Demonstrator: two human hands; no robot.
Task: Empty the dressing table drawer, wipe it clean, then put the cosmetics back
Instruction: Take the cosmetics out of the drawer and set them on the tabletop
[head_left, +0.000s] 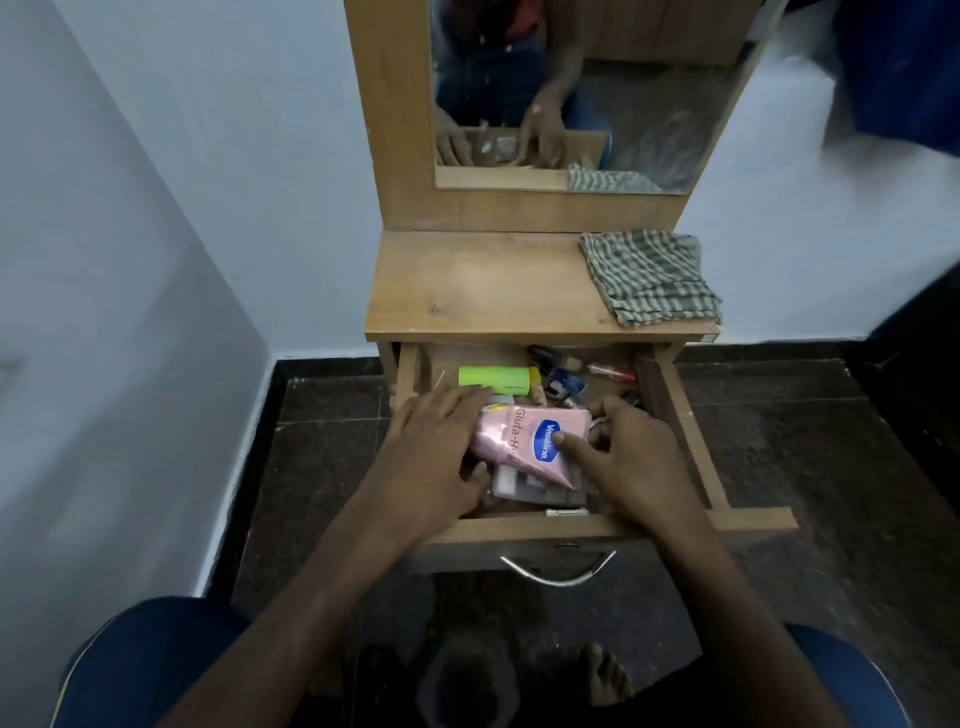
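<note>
- The drawer (566, 525) is pulled well out from under the worktop (467, 280), so its whole inside lies open to reach from above.
- Both hands are down in its front half, one on each side of a pink Vaseline lotion pack (524, 441) that lies on top of the other cosmetics.
- The left hand (436, 452) grasps the pack's left end, fingers spread over it and thumb tucked at its near edge.
- The right hand (623, 457) grasps the right end, thumb pressed on the blue label and fingers curled round the far side; a two-sided hold suits a soft, wide pack that might sag or slip.
- Under the pack lies a clear plastic case (524, 486), partly hidden.
- Further back sit a bright green tube (493, 379), a red-capped stick (613, 372) and a cluster of small dark bottles (558, 382); I cannot tell them apart.
- A checked cloth (649, 278) rests folded on the right rear of the worktop, well apart from the drawer, likely kept ready for wiping.
- The mirror (571, 93) above reflects the hands and cloth.
- Judging by the full drawer, emptying has barely begun; lifting the pack out seems the step in hand.
</note>
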